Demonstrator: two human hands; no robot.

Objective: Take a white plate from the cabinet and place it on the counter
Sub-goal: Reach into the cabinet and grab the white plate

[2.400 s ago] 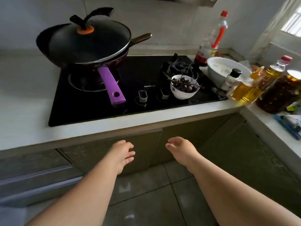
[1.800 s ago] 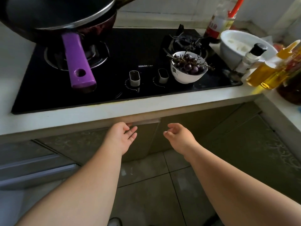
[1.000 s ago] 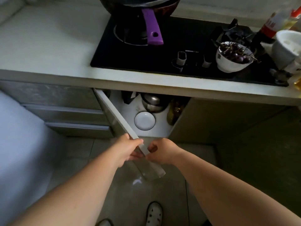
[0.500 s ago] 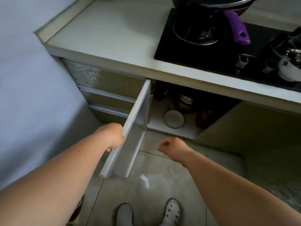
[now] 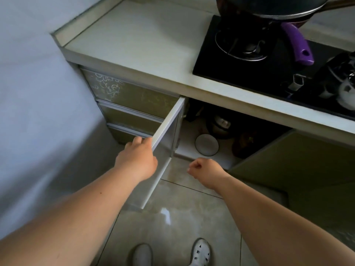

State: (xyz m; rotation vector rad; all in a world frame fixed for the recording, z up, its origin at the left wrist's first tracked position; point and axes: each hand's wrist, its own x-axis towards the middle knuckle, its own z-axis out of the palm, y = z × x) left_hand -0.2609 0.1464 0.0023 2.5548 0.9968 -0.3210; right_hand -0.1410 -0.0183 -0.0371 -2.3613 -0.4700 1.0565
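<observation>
Inside cabinet (image 5: 240, 166), white plate (image 5: 206, 145) apparently flat, left hand (image 5: 137, 160) holding door (image 5: 165, 135)

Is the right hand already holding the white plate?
No, the right hand is a loose fist in front of the open cabinet, apart from the white plate, which lies on the cabinet floor.

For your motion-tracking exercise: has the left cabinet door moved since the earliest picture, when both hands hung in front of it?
Yes. The cabinet door has swung outward from under the counter, exposing the white plate; the left hand grips its edge.
</observation>
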